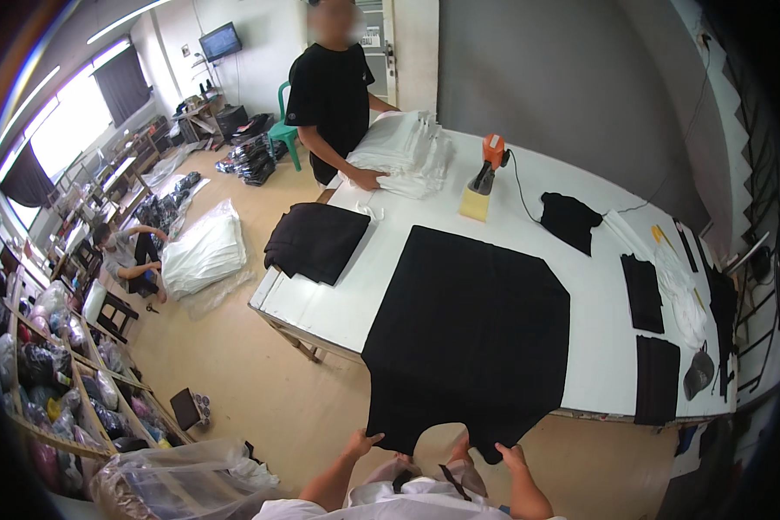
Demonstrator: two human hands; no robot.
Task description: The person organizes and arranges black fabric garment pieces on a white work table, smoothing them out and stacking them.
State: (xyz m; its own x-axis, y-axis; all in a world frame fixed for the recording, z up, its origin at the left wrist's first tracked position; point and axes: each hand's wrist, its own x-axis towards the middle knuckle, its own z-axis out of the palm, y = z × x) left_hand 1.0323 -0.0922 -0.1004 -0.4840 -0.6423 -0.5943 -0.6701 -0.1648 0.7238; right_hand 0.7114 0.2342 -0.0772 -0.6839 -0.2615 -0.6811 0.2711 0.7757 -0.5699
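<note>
A large black fabric garment panel [472, 329] lies spread over the white table, its near end hanging past the front edge. This near end has a curved neckline cut between two shoulder corners. My left hand [362, 442] is closed on the left corner, fingers pinching the cloth. At the right corner, my right hand [511, 456] grips the same panel. Left of the panel sits a folded stack of black fabric [319, 241]. An orange-handled electric cutting tool [487, 165] stands beyond the panel on a yellow pad [474, 204].
Across the white table [321, 308], a person in black [334, 95] handles a stack of white fabric [400, 156]. Black pieces [657, 380] and a grey cap [699, 374] lie at the right. Another person [134, 257] crouches beside a white bundle [204, 251] on the floor.
</note>
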